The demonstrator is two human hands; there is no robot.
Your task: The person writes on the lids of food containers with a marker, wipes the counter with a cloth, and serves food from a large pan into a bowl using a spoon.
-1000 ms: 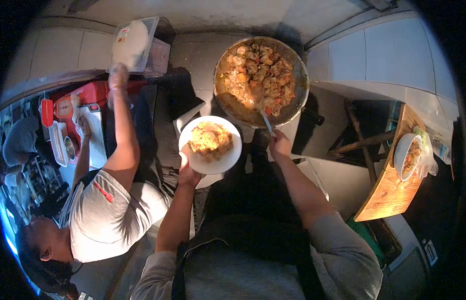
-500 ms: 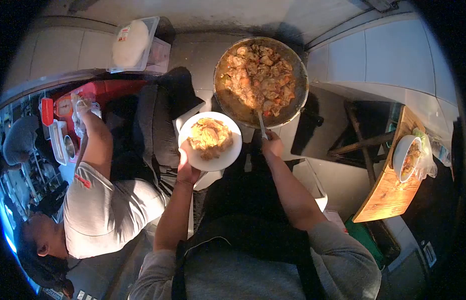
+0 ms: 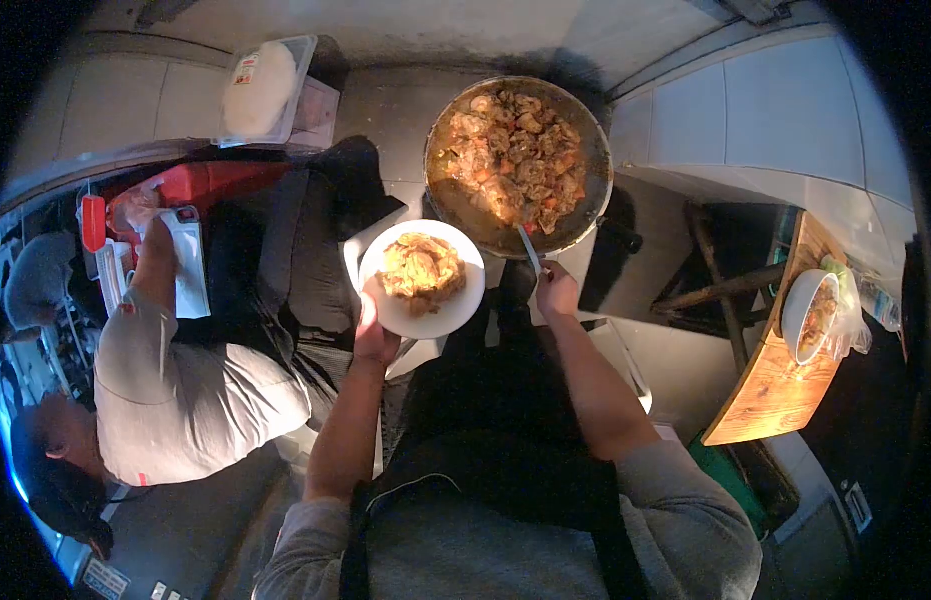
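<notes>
My left hand (image 3: pixel 374 335) grips the lower left rim of a white plate (image 3: pixel 466 305) that carries a heap of stewed food (image 3: pixel 422 272). Beside it, my right hand (image 3: pixel 557 291) is closed round the handle of a metal spoon (image 3: pixel 529 247), whose head is hidden in the food. A large round pan (image 3: pixel 456 205) holds chunky stew (image 3: pixel 516 150) with orange and red pieces. The plate is just below the pan's lower left edge.
At the left a person (image 3: pixel 196 400) in a light shirt reaches toward a red container (image 3: pixel 201 182). A clear plastic tub (image 3: pixel 259 92) stands at the upper left. On a wooden board (image 3: pixel 776 395) at the right are a white bowl (image 3: pixel 798 310) and a plastic bag (image 3: pixel 854 325).
My right hand and the spoon handle have shifted slightly right. The other person has leaned left, and their arm has moved; a white tray now shows beside it.
</notes>
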